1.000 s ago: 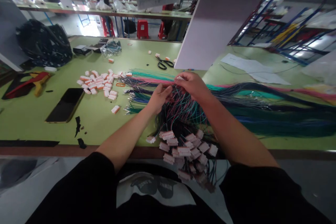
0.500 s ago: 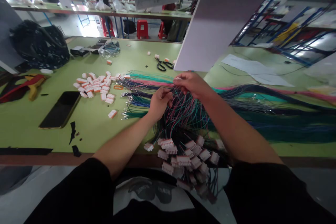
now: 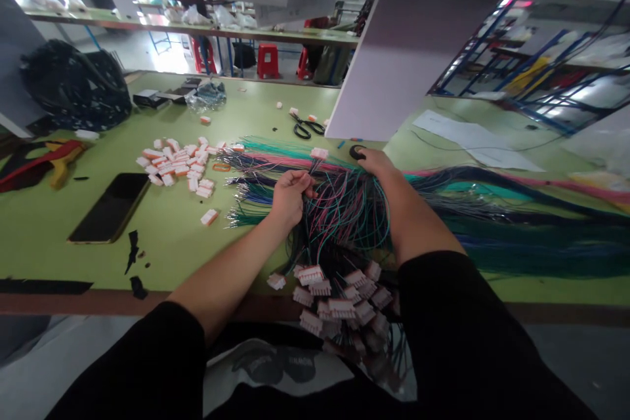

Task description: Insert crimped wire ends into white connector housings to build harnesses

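My left hand point(image 3: 294, 194) pinches a few thin dark wires, and a white connector point(image 3: 319, 153) stands at their upper end. To its right, my right hand point(image 3: 373, 161) has its fingers on a small black roll point(image 3: 357, 152) that looks like tape. Under and between both hands lies a tangle of pink, green and black wires point(image 3: 344, 203). Loose wires with bare metal tips point(image 3: 241, 190) fan out to the left. Below, a cluster of wired white connectors point(image 3: 342, 307) hangs over the table's front edge.
Loose white-and-orange connectors point(image 3: 177, 161) lie in a pile at the left, beside a phone point(image 3: 109, 208). Black scissors point(image 3: 302, 126) lie beyond my hands. A white divider point(image 3: 378, 59) rises behind them. Long wire bundles point(image 3: 531, 236) stretch off right.
My right hand has left the connector and moved right to the black roll. My left hand keeps the wires, and the white connector now shows above it.
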